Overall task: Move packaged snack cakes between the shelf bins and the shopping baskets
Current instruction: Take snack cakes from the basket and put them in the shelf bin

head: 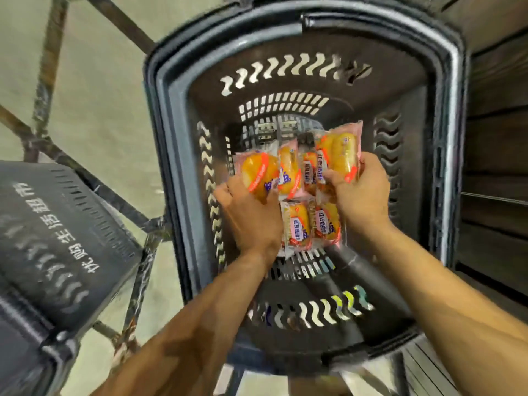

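Head view looks down into a dark slotted plastic shopping basket (454, 115), where both hands are at work. Fingers of the left hand (248, 212) curl around a pink-wrapped round golden snack cake (258, 174), gripping its near end. Fingers of the right hand (360, 192) close on a pair of pink-wrapped snack cakes (340, 151), which stand upright above the knuckles. Between the two sets of fingers, another wrapped cake (288, 170) stands on edge, and just below them two more cakes (311, 224) lie flat on the basket floor, with blue Chinese lettering on their clear-and-pink wrappers. Left of the left hand's fingers, well apart, sits a second dark basket with white Chinese characters (54, 241) on a metal frame (48, 67).
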